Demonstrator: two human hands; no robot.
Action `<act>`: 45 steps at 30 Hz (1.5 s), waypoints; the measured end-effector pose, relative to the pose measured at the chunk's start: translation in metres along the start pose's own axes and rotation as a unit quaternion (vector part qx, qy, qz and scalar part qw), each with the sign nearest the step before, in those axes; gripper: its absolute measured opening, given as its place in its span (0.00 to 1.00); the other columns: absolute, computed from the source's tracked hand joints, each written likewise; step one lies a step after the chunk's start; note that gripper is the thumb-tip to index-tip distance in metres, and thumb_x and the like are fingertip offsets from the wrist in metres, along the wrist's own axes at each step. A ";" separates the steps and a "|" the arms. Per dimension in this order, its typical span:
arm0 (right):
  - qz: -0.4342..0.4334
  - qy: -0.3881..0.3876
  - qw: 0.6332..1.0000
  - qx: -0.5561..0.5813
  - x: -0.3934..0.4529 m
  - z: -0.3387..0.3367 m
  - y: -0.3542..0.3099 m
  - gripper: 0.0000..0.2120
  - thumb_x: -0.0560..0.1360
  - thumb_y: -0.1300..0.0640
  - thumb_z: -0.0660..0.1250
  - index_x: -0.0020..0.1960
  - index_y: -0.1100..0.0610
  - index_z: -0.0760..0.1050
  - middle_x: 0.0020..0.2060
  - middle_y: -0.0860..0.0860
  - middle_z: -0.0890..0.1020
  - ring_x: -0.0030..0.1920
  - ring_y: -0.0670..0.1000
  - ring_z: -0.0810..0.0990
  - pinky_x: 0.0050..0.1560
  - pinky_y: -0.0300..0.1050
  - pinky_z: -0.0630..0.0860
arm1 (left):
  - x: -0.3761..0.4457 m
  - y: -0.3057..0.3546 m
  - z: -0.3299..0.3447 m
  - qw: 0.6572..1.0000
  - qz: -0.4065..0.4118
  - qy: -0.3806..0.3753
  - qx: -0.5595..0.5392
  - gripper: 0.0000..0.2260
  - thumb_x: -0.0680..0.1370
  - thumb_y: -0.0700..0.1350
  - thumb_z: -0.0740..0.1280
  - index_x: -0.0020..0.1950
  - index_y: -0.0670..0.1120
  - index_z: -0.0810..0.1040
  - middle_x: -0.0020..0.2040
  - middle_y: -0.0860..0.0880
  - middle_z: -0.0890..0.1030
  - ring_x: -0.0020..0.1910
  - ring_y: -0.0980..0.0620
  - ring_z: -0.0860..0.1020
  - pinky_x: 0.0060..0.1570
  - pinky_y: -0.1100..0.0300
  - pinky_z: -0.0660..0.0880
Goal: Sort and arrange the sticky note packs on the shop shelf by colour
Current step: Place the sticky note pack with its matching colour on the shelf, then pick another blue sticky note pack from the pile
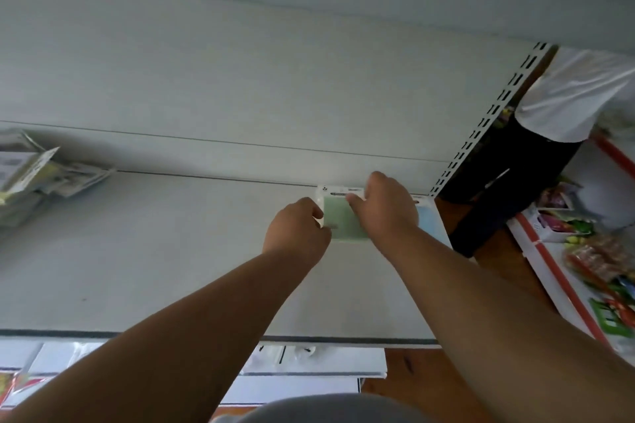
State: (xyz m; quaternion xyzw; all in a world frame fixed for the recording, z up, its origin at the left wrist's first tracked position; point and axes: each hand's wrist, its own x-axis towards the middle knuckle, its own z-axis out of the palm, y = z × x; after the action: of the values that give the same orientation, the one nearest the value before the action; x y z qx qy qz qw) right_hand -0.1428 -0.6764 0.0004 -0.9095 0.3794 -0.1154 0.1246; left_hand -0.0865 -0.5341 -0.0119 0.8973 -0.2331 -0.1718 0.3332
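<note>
Shelf (171,251): painted metal, pale grey, smooth, matt. Beside the shelf's right end, slotted upright (481,127) is the same painted metal. Green sticky note pack (340,220) at the shelf's back: glossy clear wrap over paper. Blue pack (429,220) beside it: same gloss. Floor (508,271) right of shelf: brown wood, smooth.

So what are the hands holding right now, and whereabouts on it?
Both hold the green pack at the shelf's back: the left hand pinches its left edge, the right hand grips its top right. The blue pack beside it lies free.
</note>
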 end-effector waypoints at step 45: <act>0.169 -0.185 0.864 0.436 -0.137 0.127 -0.359 0.15 0.73 0.47 0.71 0.33 0.55 0.74 0.27 0.52 0.73 0.27 0.52 0.68 0.31 0.45 0.65 | -0.070 -0.308 -0.263 0.969 -0.105 0.089 -0.204 0.11 0.72 0.43 0.73 0.51 0.51 0.76 0.45 0.54 0.80 0.41 0.53 0.81 0.47 0.48 0.81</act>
State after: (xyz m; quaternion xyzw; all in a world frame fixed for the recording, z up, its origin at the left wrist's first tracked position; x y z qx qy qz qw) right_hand 0.0393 -0.3153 -0.0226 -0.6887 0.4083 -0.0756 0.5943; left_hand 0.0709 -0.1546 -0.0210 0.8412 -0.0670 -0.1695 0.5090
